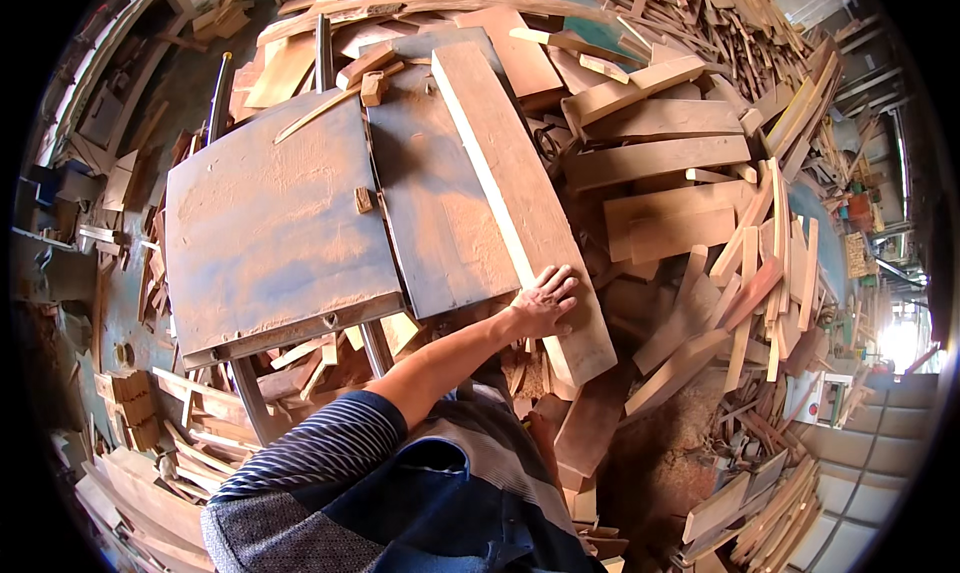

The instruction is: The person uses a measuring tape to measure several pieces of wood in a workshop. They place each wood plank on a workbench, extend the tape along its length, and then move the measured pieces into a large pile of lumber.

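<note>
Shows pale tan on the long beam [518, 183], lighter cream down its left side; blue-grey dusted with orange-brown across the desk [280, 223]; white stripes over navy on the sleeve [325, 443]; reddish brown on one plank [755, 291].

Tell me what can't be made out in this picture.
In the head view:
Left hand: palm hidden against the beam.
Tabletop: part covered by the beam.
Right hand: not visible; what hides it is unclear.
Bright opening, far right: detail washed out by glare.
</note>
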A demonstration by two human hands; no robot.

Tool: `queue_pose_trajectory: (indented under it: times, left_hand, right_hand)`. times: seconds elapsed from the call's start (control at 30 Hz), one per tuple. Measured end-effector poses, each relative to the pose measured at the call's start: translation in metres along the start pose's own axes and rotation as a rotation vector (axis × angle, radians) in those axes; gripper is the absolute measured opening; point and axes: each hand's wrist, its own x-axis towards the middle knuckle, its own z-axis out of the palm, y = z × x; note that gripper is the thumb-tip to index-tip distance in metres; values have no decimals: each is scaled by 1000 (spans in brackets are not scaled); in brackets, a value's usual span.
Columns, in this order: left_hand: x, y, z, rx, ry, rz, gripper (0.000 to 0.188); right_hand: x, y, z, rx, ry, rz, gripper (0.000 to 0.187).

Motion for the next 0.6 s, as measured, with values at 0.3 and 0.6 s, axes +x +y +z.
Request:
queue_pose_trajectory:
  times: [0.3, 0.6]
  left_hand:
    - [-3, -6, 20, -5, 20, -42, 75]
    - [2, 1, 11, -7, 30, -24, 74]
  right_hand:
    - [-28, 0, -8, -519, 9, -501, 27]
    - [-10, 18, -7, -822, 0, -765, 12]
